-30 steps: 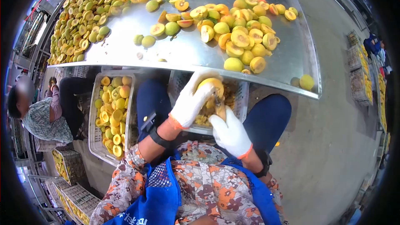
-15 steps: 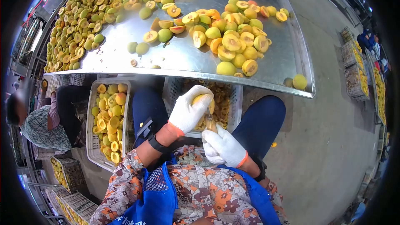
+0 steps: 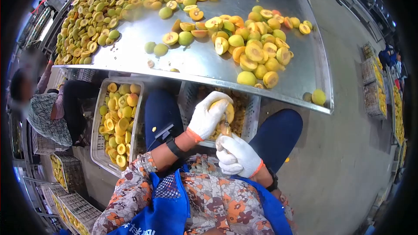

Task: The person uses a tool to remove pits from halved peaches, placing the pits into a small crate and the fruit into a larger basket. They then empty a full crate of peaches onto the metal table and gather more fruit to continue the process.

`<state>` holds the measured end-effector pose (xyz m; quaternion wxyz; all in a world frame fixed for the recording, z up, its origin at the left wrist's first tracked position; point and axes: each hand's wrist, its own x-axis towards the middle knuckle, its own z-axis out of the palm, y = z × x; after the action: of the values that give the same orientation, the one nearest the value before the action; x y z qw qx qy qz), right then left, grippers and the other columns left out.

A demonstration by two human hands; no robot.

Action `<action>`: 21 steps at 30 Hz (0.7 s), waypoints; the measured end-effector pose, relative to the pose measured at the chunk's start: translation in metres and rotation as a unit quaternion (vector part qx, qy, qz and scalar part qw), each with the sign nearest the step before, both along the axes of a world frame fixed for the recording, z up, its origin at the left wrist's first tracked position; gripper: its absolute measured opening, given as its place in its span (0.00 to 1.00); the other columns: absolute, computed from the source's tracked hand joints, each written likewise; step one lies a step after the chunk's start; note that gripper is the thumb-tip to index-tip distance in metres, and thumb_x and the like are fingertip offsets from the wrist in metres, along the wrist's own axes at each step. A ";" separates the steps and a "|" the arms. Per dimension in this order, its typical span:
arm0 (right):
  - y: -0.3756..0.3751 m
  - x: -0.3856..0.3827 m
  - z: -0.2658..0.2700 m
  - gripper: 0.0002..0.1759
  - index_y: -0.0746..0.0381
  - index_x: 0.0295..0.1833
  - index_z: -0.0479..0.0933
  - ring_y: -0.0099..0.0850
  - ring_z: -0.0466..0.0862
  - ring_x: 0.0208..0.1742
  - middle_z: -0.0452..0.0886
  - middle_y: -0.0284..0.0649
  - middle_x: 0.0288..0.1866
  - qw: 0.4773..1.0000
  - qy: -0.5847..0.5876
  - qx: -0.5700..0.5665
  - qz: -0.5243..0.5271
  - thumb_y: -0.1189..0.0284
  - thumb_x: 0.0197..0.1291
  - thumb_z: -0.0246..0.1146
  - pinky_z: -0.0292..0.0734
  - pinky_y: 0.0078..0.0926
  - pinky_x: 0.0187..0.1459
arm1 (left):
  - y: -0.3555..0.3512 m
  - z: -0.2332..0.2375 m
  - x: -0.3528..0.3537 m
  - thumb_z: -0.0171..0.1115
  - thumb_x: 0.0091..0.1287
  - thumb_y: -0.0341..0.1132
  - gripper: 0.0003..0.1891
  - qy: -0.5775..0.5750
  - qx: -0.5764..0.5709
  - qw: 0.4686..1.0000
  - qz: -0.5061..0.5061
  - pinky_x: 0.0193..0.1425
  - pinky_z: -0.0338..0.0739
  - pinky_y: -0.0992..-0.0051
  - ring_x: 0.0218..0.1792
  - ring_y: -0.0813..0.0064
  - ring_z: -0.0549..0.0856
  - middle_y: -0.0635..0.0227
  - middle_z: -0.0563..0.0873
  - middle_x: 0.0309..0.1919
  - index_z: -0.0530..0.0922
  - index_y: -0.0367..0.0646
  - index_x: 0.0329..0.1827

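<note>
In a white glove, my left hand (image 3: 204, 121) grips a yellow peach half (image 3: 229, 112), its cut side turned to the right. Just below, my gloved right hand (image 3: 240, 156) is closed round the brown handle of a small pitting tool (image 3: 224, 129). The tool's metal end meets the lower part of the peach half; how deep it sits is hidden. Both hands are above a grey crate (image 3: 254, 119) between my knees, with fruit scraps at its bottom. Ahead, a pile of halved peaches (image 3: 257, 52) lies on the metal table (image 3: 174, 70).
A pale crate (image 3: 96, 146) of hollowed peach halves stands left of my leg. A larger heap of halves (image 3: 93, 15) covers the table's left side. Another person (image 3: 50, 113) sits at far left. Filled crates (image 3: 374, 98) stand across the floor to the right.
The view has shifted, so the scene sits slightly further right and lower. The peach half has turned in my left hand, showing more of its cut face against the tool.
</note>
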<state>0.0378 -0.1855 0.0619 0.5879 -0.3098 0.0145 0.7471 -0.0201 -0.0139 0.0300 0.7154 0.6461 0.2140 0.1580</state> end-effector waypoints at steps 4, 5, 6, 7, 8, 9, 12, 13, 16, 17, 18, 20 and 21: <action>-0.001 -0.003 -0.010 0.13 0.54 0.45 0.74 0.15 0.57 0.12 0.62 0.23 0.19 0.995 0.087 0.040 -0.006 0.60 0.84 0.50 0.49 0.19 0.14 | 0.009 -0.011 0.002 0.54 0.79 0.36 0.12 -0.063 0.014 0.997 -0.034 0.46 0.79 0.79 0.40 0.83 0.82 0.69 0.86 0.39 0.82 0.39 0.53; 0.000 -0.003 -0.010 0.14 0.54 0.45 0.74 0.15 0.57 0.12 0.62 0.23 0.19 0.996 0.082 0.032 -0.007 0.60 0.84 0.49 0.49 0.19 0.14 | 0.002 -0.013 0.001 0.54 0.80 0.36 0.12 -0.065 -0.014 0.998 0.008 0.47 0.79 0.80 0.40 0.84 0.82 0.69 0.86 0.40 0.82 0.39 0.53; 0.002 -0.003 -0.010 0.14 0.54 0.45 0.74 0.16 0.57 0.11 0.62 0.23 0.19 0.997 0.079 0.024 -0.007 0.60 0.84 0.49 0.49 0.19 0.14 | -0.003 -0.014 -0.001 0.54 0.80 0.36 0.12 -0.066 -0.042 0.996 0.050 0.47 0.78 0.80 0.40 0.84 0.82 0.69 0.85 0.40 0.82 0.39 0.53; 0.005 -0.002 -0.008 0.15 0.53 0.45 0.75 0.16 0.57 0.11 0.61 0.23 0.18 0.997 0.076 0.021 -0.006 0.59 0.84 0.48 0.49 0.19 0.15 | -0.004 -0.015 -0.001 0.54 0.80 0.37 0.12 -0.052 -0.067 0.995 0.054 0.47 0.78 0.80 0.40 0.84 0.82 0.69 0.85 0.41 0.82 0.39 0.53; 0.008 -0.003 -0.009 0.15 0.53 0.45 0.75 0.16 0.57 0.11 0.61 0.23 0.18 0.997 0.074 0.025 -0.002 0.59 0.84 0.48 0.49 0.19 0.15 | -0.002 -0.016 0.000 0.54 0.81 0.38 0.12 -0.038 -0.092 0.993 0.056 0.47 0.78 0.80 0.40 0.84 0.82 0.69 0.85 0.41 0.82 0.39 0.53; 0.010 -0.003 -0.010 0.15 0.53 0.46 0.75 0.16 0.57 0.11 0.61 0.23 0.18 0.996 0.080 0.034 -0.009 0.59 0.84 0.48 0.49 0.19 0.15 | 0.004 -0.017 0.003 0.54 0.81 0.38 0.13 -0.045 -0.052 0.997 0.036 0.46 0.78 0.80 0.39 0.84 0.82 0.69 0.85 0.40 0.82 0.39 0.53; 0.009 -0.006 -0.014 0.16 0.53 0.46 0.75 0.16 0.57 0.11 0.61 0.23 0.18 0.995 0.091 0.042 -0.013 0.58 0.84 0.48 0.49 0.20 0.15 | 0.010 -0.014 0.000 0.52 0.80 0.39 0.14 -0.036 -0.086 0.995 -0.018 0.55 0.79 0.76 0.45 0.78 0.83 0.68 0.86 0.46 0.82 0.39 0.53; 0.010 -0.007 -0.015 0.16 0.53 0.47 0.75 0.16 0.57 0.11 0.61 0.24 0.18 0.994 0.099 0.044 -0.011 0.58 0.84 0.48 0.49 0.20 0.15 | 0.012 -0.014 -0.002 0.52 0.80 0.40 0.15 -0.035 -0.096 0.994 -0.026 0.57 0.78 0.75 0.48 0.78 0.83 0.67 0.85 0.48 0.83 0.39 0.53; 0.010 -0.006 -0.009 0.15 0.53 0.47 0.75 0.17 0.58 0.11 0.61 0.24 0.18 0.990 0.133 0.047 0.001 0.58 0.84 0.47 0.49 0.20 0.15 | 0.016 -0.005 -0.006 0.52 0.80 0.39 0.14 -0.071 -0.021 0.997 -0.035 0.50 0.79 0.77 0.41 0.80 0.83 0.67 0.86 0.42 0.82 0.38 0.54; 0.011 -0.007 -0.011 0.15 0.53 0.47 0.75 0.17 0.58 0.11 0.61 0.24 0.18 0.990 0.135 0.047 0.002 0.58 0.84 0.47 0.49 0.20 0.15 | 0.022 -0.005 -0.005 0.52 0.80 0.39 0.14 -0.069 -0.022 0.997 -0.033 0.50 0.79 0.77 0.41 0.80 0.83 0.67 0.86 0.42 0.82 0.38 0.54; 0.011 -0.007 -0.014 0.15 0.53 0.47 0.75 0.16 0.58 0.11 0.61 0.24 0.18 0.986 0.151 0.069 0.011 0.58 0.84 0.48 0.49 0.20 0.15 | 0.031 -0.005 -0.004 0.52 0.80 0.40 0.15 -0.088 -0.001 0.992 -0.092 0.51 0.80 0.76 0.42 0.79 0.84 0.67 0.86 0.42 0.82 0.38 0.55; 0.012 -0.008 -0.012 0.14 0.53 0.47 0.75 0.16 0.58 0.11 0.60 0.24 0.18 0.981 0.174 0.083 0.021 0.58 0.84 0.48 0.50 0.20 0.14 | 0.041 -0.004 -0.002 0.53 0.79 0.43 0.18 -0.138 0.017 0.976 -0.170 0.54 0.80 0.74 0.44 0.77 0.84 0.64 0.87 0.42 0.82 0.37 0.56; 0.016 -0.008 -0.005 0.14 0.53 0.47 0.74 0.16 0.57 0.11 0.60 0.24 0.18 0.987 0.136 0.084 0.022 0.58 0.83 0.49 0.50 0.20 0.14 | 0.046 -0.002 -0.002 0.53 0.79 0.43 0.18 -0.149 -0.022 0.973 -0.174 0.54 0.80 0.74 0.44 0.76 0.85 0.63 0.87 0.43 0.82 0.37 0.56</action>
<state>0.0299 -0.1693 0.0566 0.5881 -0.1552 0.0250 0.7934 -0.0220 0.0318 0.0283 0.7701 0.6264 -0.0072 0.1205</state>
